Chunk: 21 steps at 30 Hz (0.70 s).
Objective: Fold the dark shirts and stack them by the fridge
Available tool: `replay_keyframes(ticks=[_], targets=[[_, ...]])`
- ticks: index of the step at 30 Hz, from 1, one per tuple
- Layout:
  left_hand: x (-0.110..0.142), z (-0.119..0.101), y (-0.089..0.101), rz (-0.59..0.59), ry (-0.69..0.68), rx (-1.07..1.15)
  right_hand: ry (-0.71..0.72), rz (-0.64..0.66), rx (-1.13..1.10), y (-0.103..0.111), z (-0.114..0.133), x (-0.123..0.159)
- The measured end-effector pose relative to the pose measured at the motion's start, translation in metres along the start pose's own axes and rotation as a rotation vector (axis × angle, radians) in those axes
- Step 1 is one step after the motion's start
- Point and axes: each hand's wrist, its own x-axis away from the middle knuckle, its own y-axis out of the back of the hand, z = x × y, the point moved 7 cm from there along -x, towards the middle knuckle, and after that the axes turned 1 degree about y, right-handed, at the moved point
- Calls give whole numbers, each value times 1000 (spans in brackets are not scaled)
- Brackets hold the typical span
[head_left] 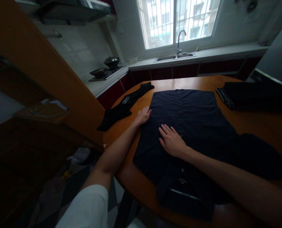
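Lying on a table [195, 80], a dark shirt [195, 110] is touched by two open hands

The shirt is spread over the middle of the table, with its collar at the near side and a sleeve stretched out to the right. Its left edge is touched by the left hand [143, 115], which is laid palm down with the fingers extended and slightly parted; nothing is seen to be gripped. The shirt's middle is covered in part by the right hand [173, 141], also palm down, its fingers nearly straight and a little spread, with nothing held. To the left of the shirt, apart from it, a black garment [128, 103] with a pale mark is laid at the table's edge. At the right, a dark pile of clothes [255, 96] is set. Beyond the table, a sink [166, 58] is seen under a window [158, 22].
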Motion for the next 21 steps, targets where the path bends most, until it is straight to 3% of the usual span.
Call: replay_keyframes(ticks=[2,4,8,10,14,21], targets=[[3,-2,6,-35,-33,1,2,3,-3,0,0,0],[11,-17,6,-36,-166,10,5,5,-6,0,1,0],[33,-55,-15,133,-432,-10,-4,8,-9,0,1,0],[38,-63,-23,201,-446,-48,-11,9,-6,0,0,0],[36,-62,-24,206,-422,-69,0,9,-7,1,0,0],[25,-38,-19,195,-339,-90,-8,14,-11,-1,-2,1]])
